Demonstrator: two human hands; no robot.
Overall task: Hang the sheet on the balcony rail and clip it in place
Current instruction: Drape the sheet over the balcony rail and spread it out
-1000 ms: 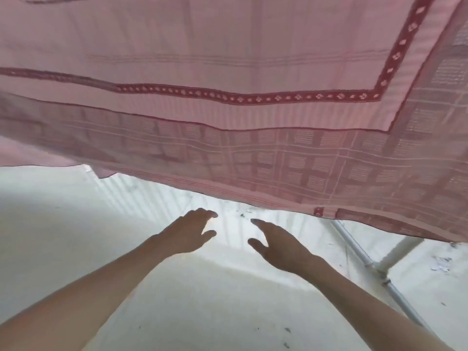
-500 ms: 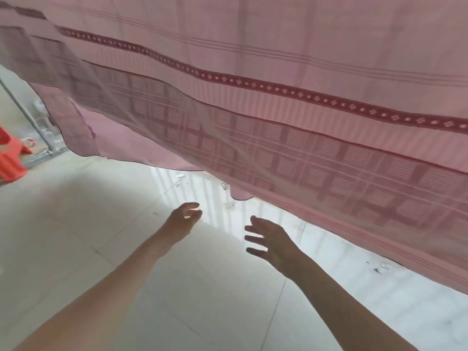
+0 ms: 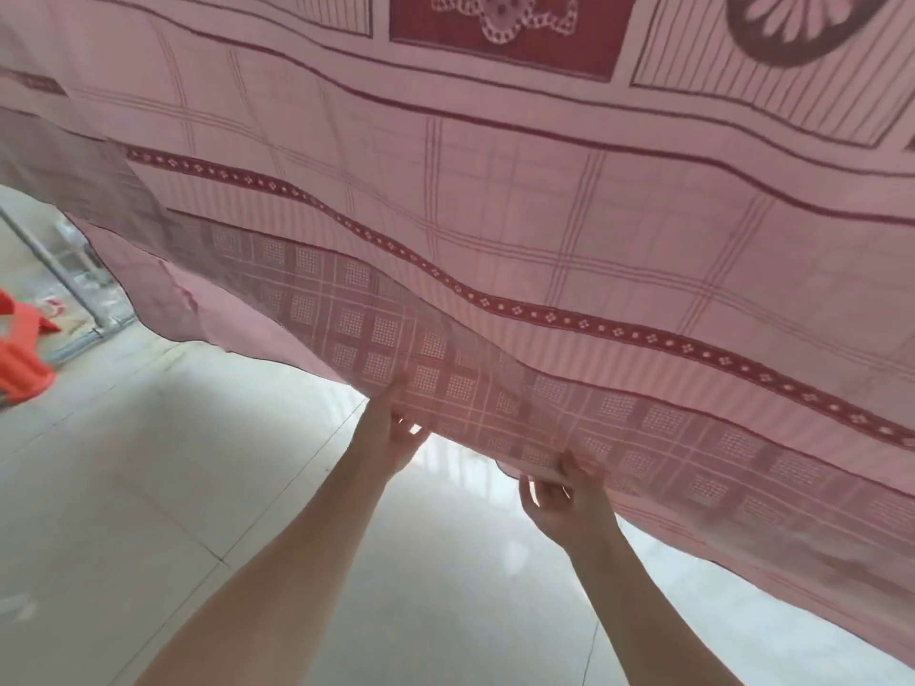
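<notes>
Thin pink patterned cotton sheet (image 3: 495, 215) hangs overhead, lower hem drooping. Left hand (image 3: 391, 428) and right hand (image 3: 569, 492) each pinch that hem. Risk: light pinches slip, hem drops onto pale tiled floor (image 3: 198, 487); no clips visible.

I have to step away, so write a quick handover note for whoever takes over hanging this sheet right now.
Left hand: gripping the lower hem of the pink patterned sheet.
Right hand: gripping the same hem, a little to the right.
Sheet: hanging overhead, lower edge lifted above the tiled floor.
Done: sheet is up and draped; the rail itself is out of view.
Left: straighten it and clip it. No clips are visible.
</notes>
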